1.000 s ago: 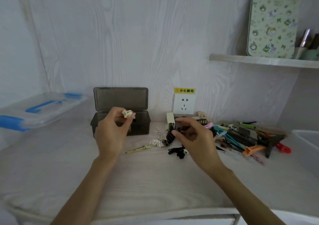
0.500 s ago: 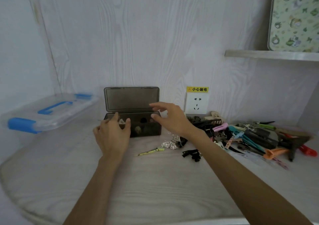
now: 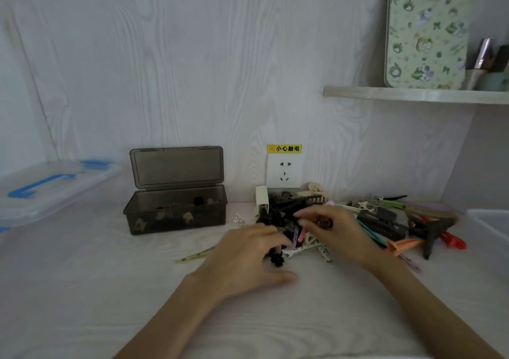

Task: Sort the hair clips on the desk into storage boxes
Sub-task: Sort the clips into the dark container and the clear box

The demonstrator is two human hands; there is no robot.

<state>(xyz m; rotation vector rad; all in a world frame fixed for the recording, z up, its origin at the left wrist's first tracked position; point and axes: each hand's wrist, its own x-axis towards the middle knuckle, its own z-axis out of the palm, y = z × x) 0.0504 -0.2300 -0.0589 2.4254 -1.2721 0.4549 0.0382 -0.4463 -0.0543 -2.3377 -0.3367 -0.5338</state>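
Note:
A smoky grey storage box (image 3: 176, 215) stands with its lid up and several small clips inside. To its right lies a pile of hair clips (image 3: 385, 221) in black, teal, orange and red. My left hand (image 3: 248, 256) lies at the pile's near left edge, fingers bent down onto a small black clip (image 3: 277, 260), thumb spread apart on the desk. My right hand (image 3: 338, 234) reaches into the pile from the right, and its fingers hold a small brown clip (image 3: 325, 223). A slim yellow-green clip (image 3: 192, 256) lies alone in front of the box.
A clear bin with blue handles (image 3: 55, 188) sits at the far left. A white bin's corner (image 3: 490, 223) shows at the right edge. A wall socket (image 3: 284, 172) is behind the pile. A shelf (image 3: 413, 95) above carries a patterned tin (image 3: 427, 30).
My left hand let the cream clip go at the grey box and moved right to the pile. My right hand came back from the box to the pile.

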